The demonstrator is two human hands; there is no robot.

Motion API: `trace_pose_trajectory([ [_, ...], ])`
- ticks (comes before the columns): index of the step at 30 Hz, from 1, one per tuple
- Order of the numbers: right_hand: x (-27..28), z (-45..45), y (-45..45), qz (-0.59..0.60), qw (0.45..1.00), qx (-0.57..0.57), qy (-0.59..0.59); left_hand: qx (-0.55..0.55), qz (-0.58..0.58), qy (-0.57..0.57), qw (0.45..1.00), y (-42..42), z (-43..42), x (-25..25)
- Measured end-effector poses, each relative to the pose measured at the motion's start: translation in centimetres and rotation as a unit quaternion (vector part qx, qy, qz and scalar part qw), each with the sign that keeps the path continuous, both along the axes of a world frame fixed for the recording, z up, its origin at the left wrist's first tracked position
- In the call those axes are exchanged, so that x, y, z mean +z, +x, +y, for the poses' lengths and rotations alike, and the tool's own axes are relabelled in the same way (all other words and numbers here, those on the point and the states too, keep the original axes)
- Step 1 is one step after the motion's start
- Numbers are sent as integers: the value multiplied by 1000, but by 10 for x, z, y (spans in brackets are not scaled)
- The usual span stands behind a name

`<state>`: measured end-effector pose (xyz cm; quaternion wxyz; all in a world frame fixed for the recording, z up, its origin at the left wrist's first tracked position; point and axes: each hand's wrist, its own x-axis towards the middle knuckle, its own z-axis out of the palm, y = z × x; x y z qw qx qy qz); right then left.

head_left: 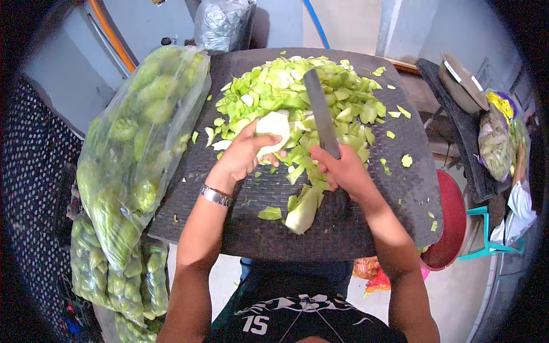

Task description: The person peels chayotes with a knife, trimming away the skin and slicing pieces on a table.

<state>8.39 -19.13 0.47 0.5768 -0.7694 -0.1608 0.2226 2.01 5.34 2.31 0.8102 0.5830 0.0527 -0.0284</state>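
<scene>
My left hand (246, 152), with a metal watch at its wrist, is wrapped round a pale peeled vegetable (273, 132). The handle of a long knife (322, 111) is in my right hand (343, 168), and its broad grey blade points up and away over a big heap of green peelings (274, 86). The blade does not touch the held vegetable. A second pale vegetable piece (301, 214), partly green, lies on the dark woven tabletop (246, 237) below my hands, with a loose peel (269, 213) beside it.
A large clear bag of green vegetables (137, 131) leans along the table's left edge, with more filled bags (108, 274) below. At the right are a red round stool (449, 223), a teal chair frame (492, 246), a basin (463, 86) and part of a person (519, 206).
</scene>
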Motion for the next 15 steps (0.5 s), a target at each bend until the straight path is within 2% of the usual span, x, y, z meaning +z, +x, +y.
trace_pose_trajectory([
  [4, 14, 0, -9, -254, 964, -65, -37, -48, -11, -47, 998, -3, -7, 5],
  [7, 24, -3, -12, -299, 950, -78, -46, -40, 0, -21, 999, -7, -10, 6],
  [15, 27, -5, -12, -313, 944, -50, -91, -76, 1, 46, 996, -7, -15, 4],
])
